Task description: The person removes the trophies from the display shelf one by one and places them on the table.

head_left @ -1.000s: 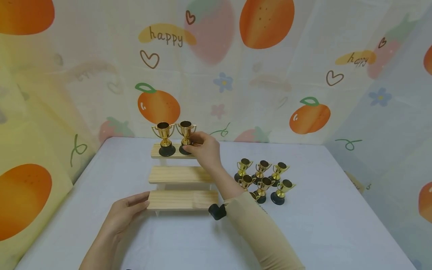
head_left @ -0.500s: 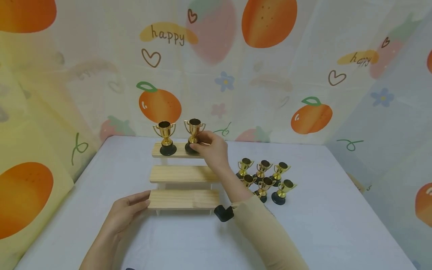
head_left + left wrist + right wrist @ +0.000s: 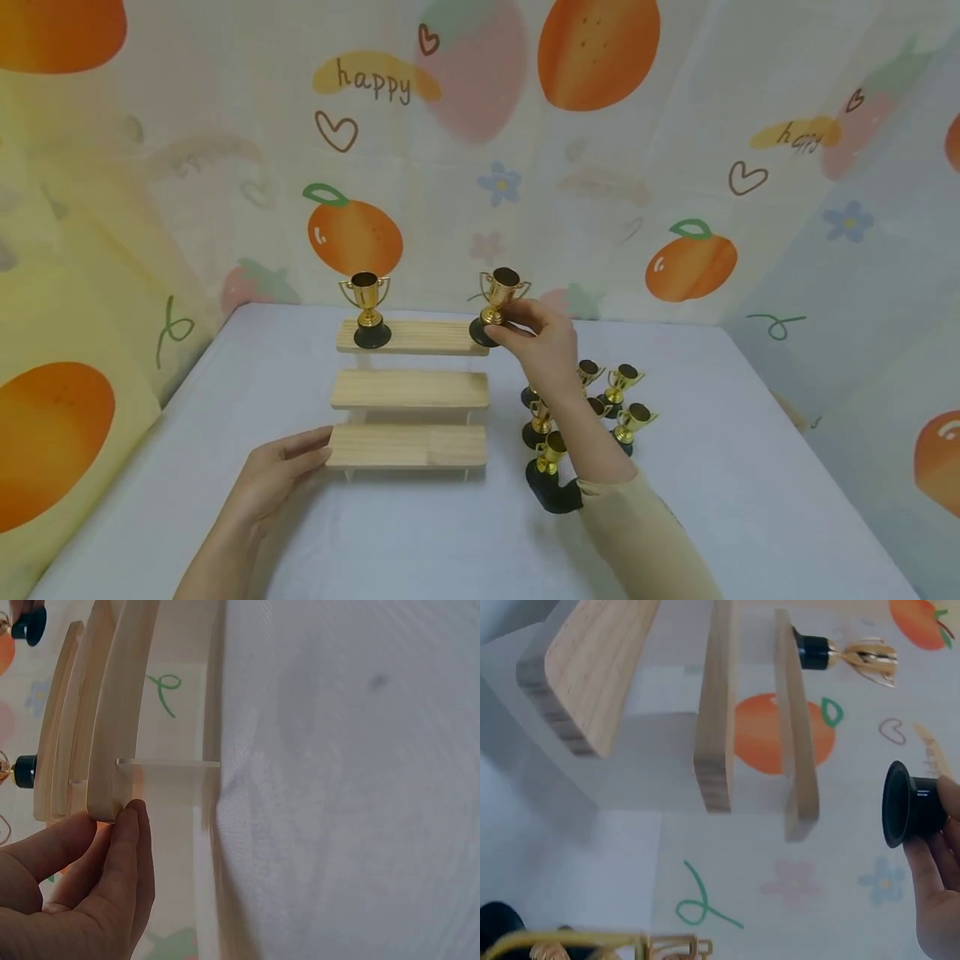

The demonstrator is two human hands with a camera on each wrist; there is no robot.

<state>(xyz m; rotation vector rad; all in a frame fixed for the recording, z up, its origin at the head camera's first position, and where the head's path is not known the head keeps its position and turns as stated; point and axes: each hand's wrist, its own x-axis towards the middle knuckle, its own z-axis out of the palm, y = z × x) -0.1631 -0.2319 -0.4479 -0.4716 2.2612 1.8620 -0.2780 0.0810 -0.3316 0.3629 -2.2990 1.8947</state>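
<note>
A three-tier wooden display stand (image 3: 408, 388) stands on the white tabletop. At the left end of its lowest board, my left hand (image 3: 273, 473) pinches the wood between thumb and fingers, seen close in the left wrist view. One small gold trophy cup (image 3: 366, 293) with a black base sits at the left of the top board. My right hand (image 3: 546, 350) grips another gold trophy (image 3: 501, 288) low on its body, slightly tilted, by the right end of that board. The right wrist view shows this trophy's black base (image 3: 911, 804) held away from the top board.
Several more gold trophies (image 3: 551, 448) stand grouped on the table to the right of the stand, partly hidden behind my right forearm. A fruit-patterned cloth (image 3: 600, 183) hangs behind the table and along both sides.
My right hand has carried its trophy rightward, from close beside the left trophy to the right end of the top board. The left hand has kept its hold on the stand.
</note>
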